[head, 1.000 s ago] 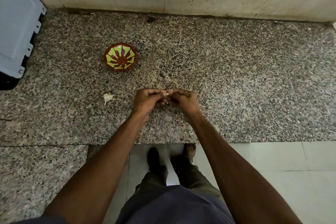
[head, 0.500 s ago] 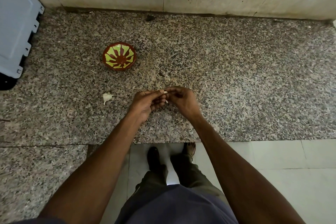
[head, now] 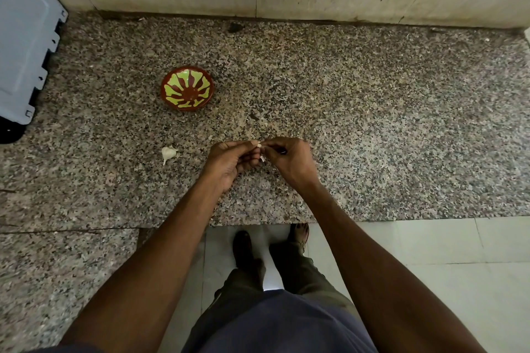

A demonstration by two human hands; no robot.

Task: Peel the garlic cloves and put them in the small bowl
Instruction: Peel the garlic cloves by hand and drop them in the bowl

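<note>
Both hands meet over the granite table (head: 372, 112), the left hand (head: 229, 160) and right hand (head: 289, 157) each pinching one garlic clove (head: 259, 145) between their fingertips. To peel it well, I judge the left should hold steady while the right lifts the skin off without dropping the clove. The small bowl (head: 187, 88) sits at 11 o'clock from the hands, apparently empty, and another garlic piece (head: 168, 152) lies at 9 o'clock.

No text, label, brand, number or sign can be read anywhere in this view.
</note>
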